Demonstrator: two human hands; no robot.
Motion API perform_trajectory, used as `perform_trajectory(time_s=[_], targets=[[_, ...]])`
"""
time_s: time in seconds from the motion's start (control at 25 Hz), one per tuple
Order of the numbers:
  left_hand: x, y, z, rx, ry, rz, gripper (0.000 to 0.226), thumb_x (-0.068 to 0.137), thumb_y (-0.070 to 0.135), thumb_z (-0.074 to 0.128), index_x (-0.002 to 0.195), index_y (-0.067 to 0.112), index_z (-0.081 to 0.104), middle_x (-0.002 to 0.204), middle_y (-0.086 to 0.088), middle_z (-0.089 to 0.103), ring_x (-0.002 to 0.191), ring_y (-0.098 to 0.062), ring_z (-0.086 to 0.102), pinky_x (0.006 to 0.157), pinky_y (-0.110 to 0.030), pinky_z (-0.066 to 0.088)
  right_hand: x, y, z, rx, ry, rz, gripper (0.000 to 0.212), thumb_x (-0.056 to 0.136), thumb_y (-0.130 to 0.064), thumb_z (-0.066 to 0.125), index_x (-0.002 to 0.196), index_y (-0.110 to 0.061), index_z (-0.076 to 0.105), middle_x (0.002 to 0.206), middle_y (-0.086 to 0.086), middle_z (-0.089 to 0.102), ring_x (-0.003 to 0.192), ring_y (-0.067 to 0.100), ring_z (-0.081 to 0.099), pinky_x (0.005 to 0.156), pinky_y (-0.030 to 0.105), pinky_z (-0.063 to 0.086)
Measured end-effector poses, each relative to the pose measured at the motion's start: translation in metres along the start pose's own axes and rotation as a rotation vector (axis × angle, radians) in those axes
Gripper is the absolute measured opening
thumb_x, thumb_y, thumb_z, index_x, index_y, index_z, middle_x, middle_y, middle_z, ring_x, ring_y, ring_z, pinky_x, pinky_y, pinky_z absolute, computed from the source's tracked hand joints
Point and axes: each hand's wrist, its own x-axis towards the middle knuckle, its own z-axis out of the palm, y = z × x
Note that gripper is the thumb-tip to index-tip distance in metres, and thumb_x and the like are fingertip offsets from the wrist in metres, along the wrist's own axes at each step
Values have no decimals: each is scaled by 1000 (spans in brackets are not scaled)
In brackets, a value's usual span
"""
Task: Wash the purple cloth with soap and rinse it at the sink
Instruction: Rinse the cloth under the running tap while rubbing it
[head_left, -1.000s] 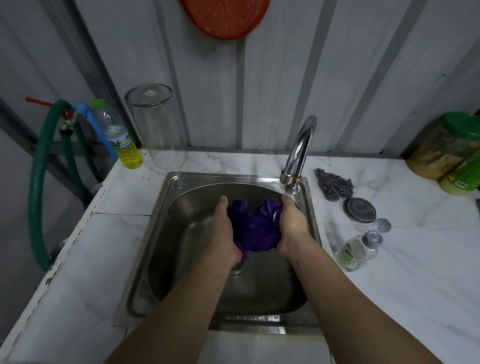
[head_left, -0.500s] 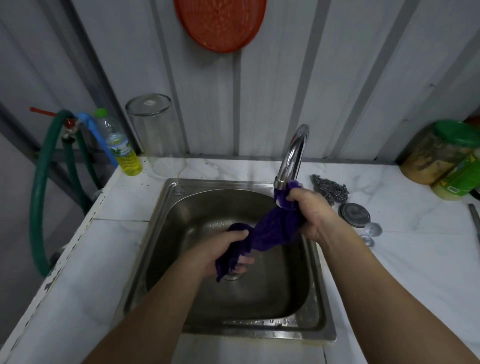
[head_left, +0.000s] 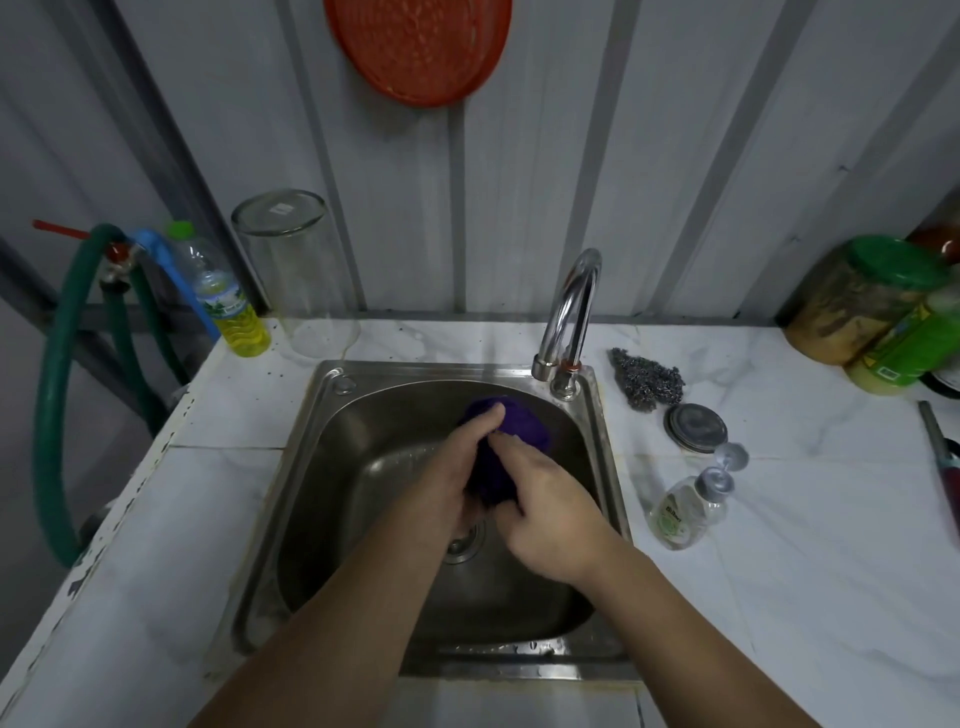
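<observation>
- Gripping one purple cloth (head_left: 511, 434), your two hands, left hand (head_left: 451, 470) and right hand (head_left: 553, 512), both close on it.
- It's bunched dark and wet, over one sink (head_left: 317, 467).

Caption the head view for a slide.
Both hands, left and right, bunch the purple cloth over the steel sink below the faucet.

A sink (head_left: 311, 467) sat in the middle of a counter (head_left: 779, 597), with a tap (head_left: 569, 317) at its back right corner. Inside the basin, two hands (head_left: 452, 478) (head_left: 550, 514) met around a bunched cloth (head_left: 511, 431), above the drain (head_left: 460, 543). Left of the sink, at the back, stood a bottle (head_left: 228, 306) and an upturned jar (head_left: 296, 270); to the right lay a scouring pad (head_left: 647, 382), a lid (head_left: 696, 426) and a small bottle (head_left: 685, 512) on its side.
</observation>
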Motion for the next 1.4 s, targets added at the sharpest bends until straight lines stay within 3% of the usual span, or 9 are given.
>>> perform_trajectory(time_s=[0.08,0.2,0.32,0.48,0.68,0.88,0.96,1.12,1.4], targets=[[0,-2,10,28,31,-29,23,93,28,67,97,6,71,69,-7,78,72,-22,74,61,-30,56,-3,1,-11,39,-19,36,63,83,-8,51,146,-11,47,135,13,62,125,26,56,102,27,44],[1,-5,22,-4,-1,-2,20,96,18,60,105,3,70,70,-11,77,72,-25,73,63,-33,55,-4,5,-34,0,30,89,50,92,-8,52,140,-18,58,123,7,71,109,21,65,84,15,41],[5,-4,34,-47,-55,4,22,97,12,56,112,1,68,78,-16,78,72,-28,74,61,-35,58,1,10,-70,-94,-9,102,38,94,-12,55,130,-20,66,117,5,74,105,22,68,90,25,49],[15,-1,37,-107,-38,15,24,93,9,63,116,10,59,97,-22,79,86,-36,73,77,-48,60,34,39,-136,-387,-38,223,31,92,-13,55,117,-18,73,119,5,73,110,24,66,92,27,49],[19,4,36,-112,-62,1,35,90,11,66,125,12,58,100,-21,79,83,-35,75,84,-49,60,117,99,-185,-578,-72,303,36,96,-13,53,130,-18,65,137,7,63,126,29,57,101,34,44],[23,5,31,-148,-59,-12,40,91,12,65,130,12,57,107,-24,77,84,-38,75,86,-54,58,183,134,-170,-608,-189,270,42,104,-21,49,146,-15,51,147,9,55,134,31,50,110,39,39],[23,6,28,-154,-66,-27,40,91,12,65,130,12,58,112,-25,75,85,-38,74,79,-51,59,203,143,-157,-629,-247,252,33,105,-21,47,135,-15,60,134,8,63,123,30,59,106,40,45],[23,6,27,-163,-73,-47,33,92,11,64,125,10,62,109,-25,76,82,-37,74,79,-49,58,236,165,-138,-629,-235,227,24,100,-26,51,91,-16,71,97,8,73,86,27,71,82,43,62],[24,10,32,-181,-77,-56,33,91,12,64,124,8,63,111,-24,76,88,-37,73,87,-50,57,238,176,-125,-635,-214,262,22,94,-15,55,77,-14,69,84,7,71,76,25,72,71,38,63]])
